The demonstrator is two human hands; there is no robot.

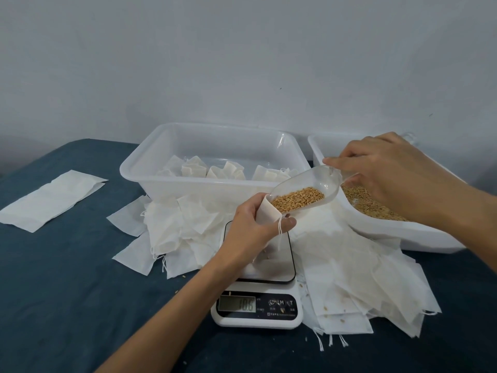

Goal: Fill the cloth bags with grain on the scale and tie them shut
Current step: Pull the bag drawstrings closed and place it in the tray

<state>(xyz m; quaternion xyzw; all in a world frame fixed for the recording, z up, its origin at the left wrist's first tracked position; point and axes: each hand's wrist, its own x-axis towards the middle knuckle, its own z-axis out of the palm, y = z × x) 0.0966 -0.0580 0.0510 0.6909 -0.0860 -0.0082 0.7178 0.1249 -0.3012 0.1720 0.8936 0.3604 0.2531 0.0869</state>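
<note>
Head view: the left hand (251,224) grips a small cloth bag (267,212) around its neck, fingers curled so the mouth stays open and tilted up toward the scoop (306,188). The bag hangs over the scale (258,281), its lower part hidden behind the hand, so I cannot tell whether it rests on the platform; the display reads 10.6. A drawstring dangles below the thumb. The right hand (387,173) pinches the clear scoop by its handle and tips its lip down into the bag's mouth, which lets the grain (298,201) slide in slowly (a controlled pour, judging by the shallow angle) while the reading climbs.

Both supplies sit within easy reach: the grain tub (376,230) just right of the scale, tilted toward the person, and the far tub (215,168) behind it, holding filled bags.

Counted: one scale, one scoop, two tubs, one bag in hand. The far tub holds about five filled bags, though overlaps make that uncertain. Empty bags (357,278) lie heaped around the scale, too many and too overlapped to count, and a flat stack (51,200) lies apart on the left of the blue cloth (67,292).
</note>
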